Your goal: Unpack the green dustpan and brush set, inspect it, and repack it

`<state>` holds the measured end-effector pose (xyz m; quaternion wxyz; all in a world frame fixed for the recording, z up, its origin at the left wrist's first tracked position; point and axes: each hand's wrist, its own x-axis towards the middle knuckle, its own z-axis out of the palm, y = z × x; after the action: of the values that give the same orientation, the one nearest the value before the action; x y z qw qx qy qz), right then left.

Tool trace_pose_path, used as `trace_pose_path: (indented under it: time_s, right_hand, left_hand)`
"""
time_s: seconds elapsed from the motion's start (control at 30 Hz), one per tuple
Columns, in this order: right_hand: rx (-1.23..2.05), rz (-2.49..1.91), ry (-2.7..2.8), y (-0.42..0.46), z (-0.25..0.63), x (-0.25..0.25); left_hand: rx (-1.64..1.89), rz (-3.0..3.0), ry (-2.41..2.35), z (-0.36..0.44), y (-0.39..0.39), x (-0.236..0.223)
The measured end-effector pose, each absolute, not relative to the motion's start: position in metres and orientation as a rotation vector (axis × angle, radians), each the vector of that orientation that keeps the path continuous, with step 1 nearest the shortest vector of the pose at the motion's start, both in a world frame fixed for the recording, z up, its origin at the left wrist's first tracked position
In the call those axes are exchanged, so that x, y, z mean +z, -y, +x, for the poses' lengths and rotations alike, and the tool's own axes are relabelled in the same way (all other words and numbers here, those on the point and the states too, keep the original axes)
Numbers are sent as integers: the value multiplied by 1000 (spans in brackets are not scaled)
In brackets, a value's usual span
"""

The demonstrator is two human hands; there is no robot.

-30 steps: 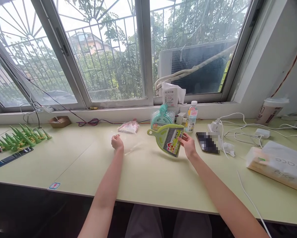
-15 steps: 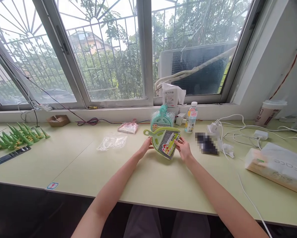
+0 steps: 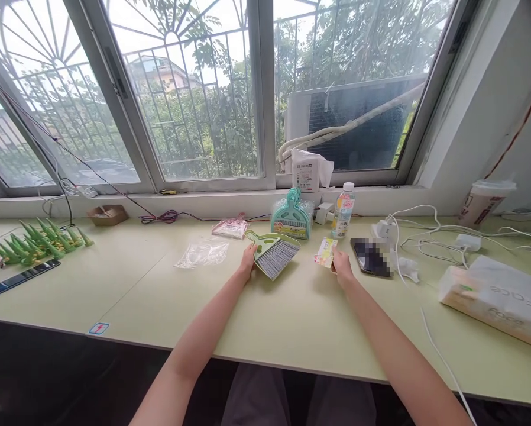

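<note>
My left hand (image 3: 248, 262) grips a small green hand brush (image 3: 277, 258) with grey bristles, tilted with its handle to the upper left. Behind the bristles shows the edge of a matching green dustpan (image 3: 294, 241), nested with the brush. A printed label card (image 3: 326, 252), yellow-green and white, is pinched in my right hand (image 3: 342, 265), apart from the brush. Just behind them a teal brush and dustpan set (image 3: 291, 219) stands in clear wrapping. A crumpled clear plastic bag (image 3: 202, 254) lies left of my left hand.
A drink bottle (image 3: 343, 210), a phone (image 3: 371, 257) and a tissue pack (image 3: 496, 302) are on the right, among white cables (image 3: 434, 231). A pink wrapped item (image 3: 230, 226) lies farther back. Several green spiky pieces (image 3: 44, 242) and a cardboard box (image 3: 107, 215) stand at left.
The label card has come off the front of the brush and moved right in my right hand. The brush and dustpan have shifted slightly left and turned in my left hand.
</note>
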<state>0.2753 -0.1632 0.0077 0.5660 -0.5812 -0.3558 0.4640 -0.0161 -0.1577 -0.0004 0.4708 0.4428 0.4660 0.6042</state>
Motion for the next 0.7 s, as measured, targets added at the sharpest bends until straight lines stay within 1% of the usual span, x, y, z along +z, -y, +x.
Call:
trace_pose_path:
  time_s: [0.1,0.2,0.3,0.37,0.47,0.53,0.7]
  right_hand:
    - [1163,-1268,731,158,287,7]
    - [1256,-1079,786,157,290,4]
    - [1257,-975,842,160,286,1]
    - [1210,-984,806,162,281,0]
    - [1017,-1116,755,166,275,3]
    - [797,-1236,889,172,269,9]
    - [177,-1339,1823,200,236,22]
  left_hand:
    - [1441,1153,-1136,-11,161,1]
    - [1382,1212,-1136,-4,166,4]
    - [1315,1264,-1113,0,171,8]
    - [1276,1291,-1093,2,174,10]
    - [1242,1305,-1075,5,177,13]
    - [1228,1321,-1068,10,180,14]
    - [1204,1459,-1027,32,189,11]
